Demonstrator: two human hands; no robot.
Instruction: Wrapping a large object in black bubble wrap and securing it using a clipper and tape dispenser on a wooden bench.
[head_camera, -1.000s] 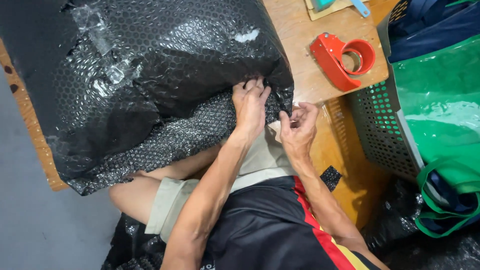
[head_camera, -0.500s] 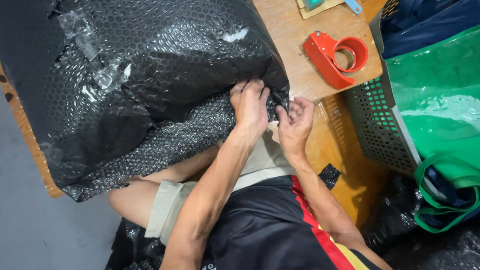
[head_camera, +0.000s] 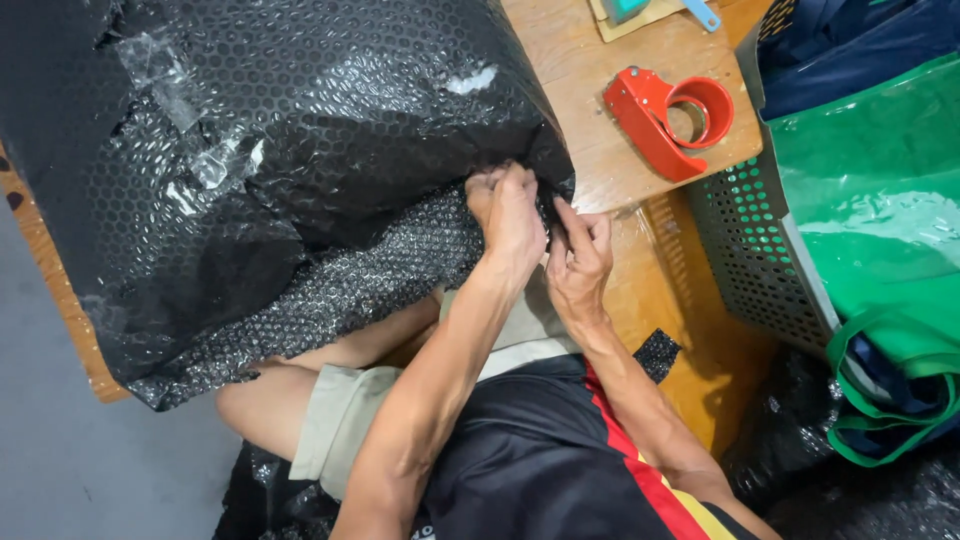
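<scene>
A: Status on black bubble-wrapped bundle (head_camera: 300, 170)?
B: Lying across wooden table (head_camera: 590, 110), lower edge overhanging lap. Left hand (head_camera: 510, 215) clenched on wrap edge at lower right corner; right hand (head_camera: 578, 255) pinching same edge just beside it
A: Change vs a second ago?
B: Hands closer together, bundle nudged toward red tape dispenser (head_camera: 670, 115). Looks like corner being tightened

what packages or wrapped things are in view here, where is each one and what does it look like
Wrapped package: big bulky bundle in black bubble wrap with clear tape patches, on the wooden table; left hand and right hand grip its near corner.
Green bag: glossy, at right, beside a grey perforated basket.
No labels, signs or screens show.
</scene>
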